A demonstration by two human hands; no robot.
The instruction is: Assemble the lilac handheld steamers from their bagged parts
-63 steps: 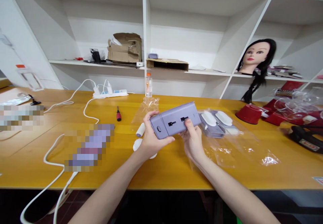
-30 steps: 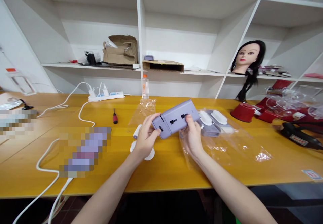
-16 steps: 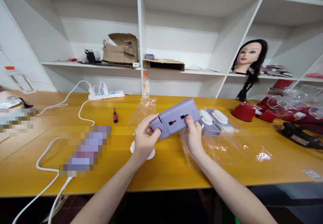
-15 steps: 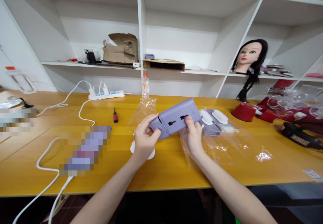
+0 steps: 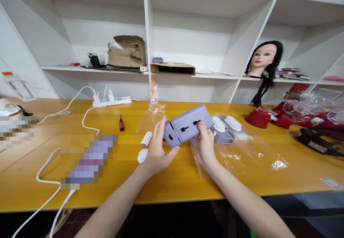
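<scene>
A lilac plastic case (image 5: 188,127) with two black keyhole-like slots is held tilted above the table. My right hand (image 5: 206,143) grips its right end, thumb pressed beside one slot. At the left end, my left hand (image 5: 158,150) has its fingers stretched up along the case and its thumb spread off the lower edge; part of its fingers is behind the case. A small dark oval opening shows at that end, past a seam. Beside my left hand lie a white cylinder (image 5: 146,139) and a white rounded piece (image 5: 142,155), partly covered by the wrist.
Similar lilac cases with white oval pieces (image 5: 232,123) lie in clear plastic bags at right. A red-handled screwdriver (image 5: 122,124), a power strip (image 5: 111,101) and a blurred-out device (image 5: 90,161) on a white cable are at left. Red machines (image 5: 257,117) stand far right.
My left hand has loosened from the case's left end, its fingers straightening and thumb coming off. The oval opening and the white cylinder now show. My right hand keeps its grip.
</scene>
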